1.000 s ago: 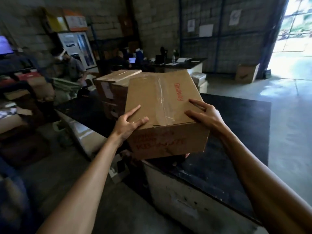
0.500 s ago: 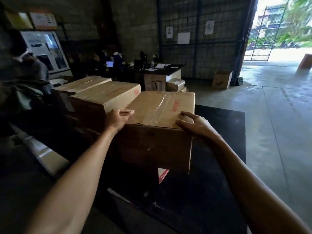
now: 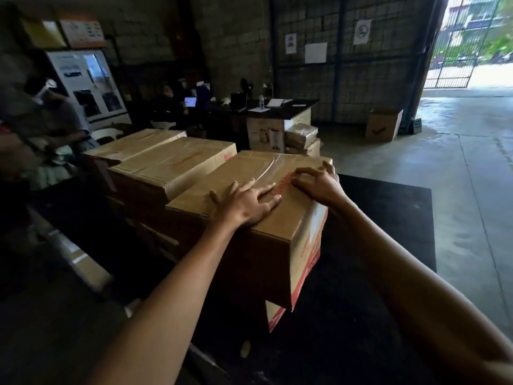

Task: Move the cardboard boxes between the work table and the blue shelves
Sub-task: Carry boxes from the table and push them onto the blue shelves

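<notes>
I saw two more boxes [image 3: 172, 165] crowding the nearest box [image 3: 249, 173] on the desk [image 3: 388, 218]. Left hand [image 3: 244, 204] flat, fingers spread; right hand [image 3: 319, 184] fingers curled on top. Red print unreadable.

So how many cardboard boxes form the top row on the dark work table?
3: the near box under both hands, the middle box beside it, and the far box at the left end. Lower boxes are partly hidden.

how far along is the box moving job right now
Done: three cardboard boxes sit in a row on the black work table, the nearest box stacked on another. In hand: left hand lies flat on its top, right hand touches its far edge. Left: cannot tell; no blue shelves in view.
</notes>
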